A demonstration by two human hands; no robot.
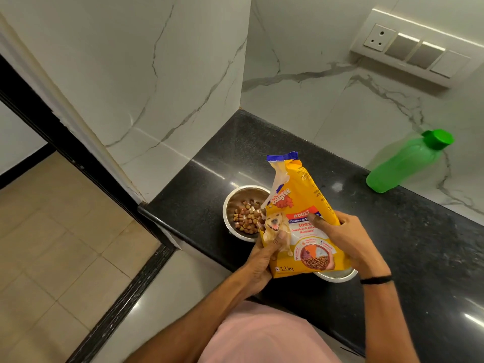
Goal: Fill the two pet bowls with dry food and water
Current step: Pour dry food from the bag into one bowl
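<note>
The left hand (264, 255) and right hand (343, 239) are both gripping the yellow dog food bag (301, 195), holding it upright (top torn open) just beside a steel bowl (229, 205) containing kibble (246, 218). The bag is hiding most of a second steel bowl (337, 276). A capped green bottle (403, 163) is sitting well apart on the black countertop (406, 252).

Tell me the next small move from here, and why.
Probably set the yellow dog-food bag down on the black stone counter, clear of the bowls. The round steel bowl on the left already holds kibble, the bag's torn top points up, and the left hand and right hand both grip it over the second steel bowl.
</note>
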